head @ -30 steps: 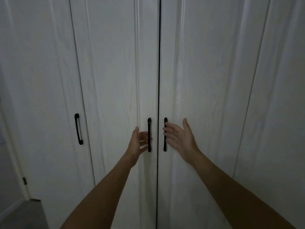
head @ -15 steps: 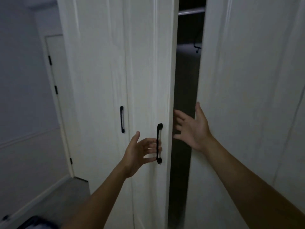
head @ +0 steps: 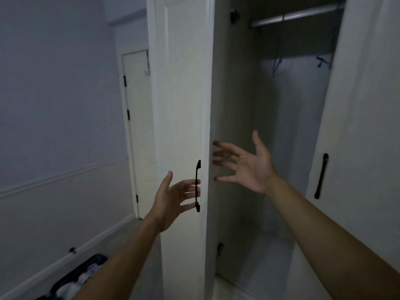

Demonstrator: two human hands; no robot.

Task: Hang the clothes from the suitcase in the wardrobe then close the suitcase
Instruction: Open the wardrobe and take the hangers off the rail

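Doors: a second ago both wardrobe [head: 287, 148] doors were shut, with my hands at the two middle handles. Now the left door [head: 184, 94] and the right door [head: 363, 105] stand swung well apart, and the dark interior shows between them.

Left hand [head: 171, 202]: fingers straight and spread, holding nothing. The tips are at the left door's black handle [head: 198, 186]; I cannot tell whether they touch it.

Right hand [head: 253, 167]: palm out and fingers fanned, with the tips right by the inner edge of the left door. It holds nothing and is well clear of the right door's handle [head: 321, 176].

Inside: the metal rail [head: 296, 17] runs across the top. Two thin hangers hang from it, one dark [head: 278, 59] and one blue [head: 323, 60]. I see no clothes hanging yet.

Suitcase [head: 75, 276]: it has come into view at the lower left, lying open on the floor against the wall, well apart from the wardrobe. The light clothes [head: 71, 286] are in it.

Room: a white room door [head: 136, 126] with a hook [head: 147, 68] stands in the corner beyond the left door.

Meaning: I judge the opening step done or nearly so, and the rail is reachable. Nothing has been hung, so the whole job lies ahead. The next move is to turn down and left to the suitcase.
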